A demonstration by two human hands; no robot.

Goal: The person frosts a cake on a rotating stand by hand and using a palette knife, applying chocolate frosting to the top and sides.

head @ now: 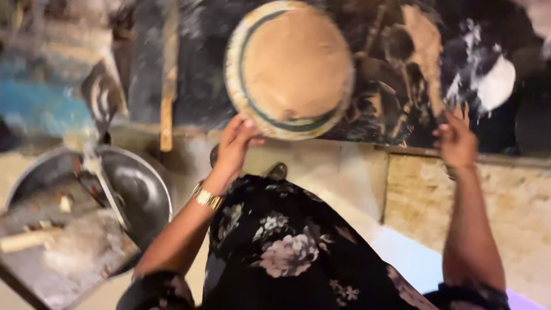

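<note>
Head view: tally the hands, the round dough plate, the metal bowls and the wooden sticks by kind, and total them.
Hands: 2, left touching the plate, right at the counter edge
Dough plate: 1
Metal bowl: 1
Wooden sticks: 2, one upright by the wall, one on the tray
Total: 6

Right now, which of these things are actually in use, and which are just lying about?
In use:
- round cushion with dough on it, held by the left hand
- dark counter, where the right hand rests at the edge
- white flour near the right hand

Lying about:
- metal bowl
- wooden stick
- tray
</note>
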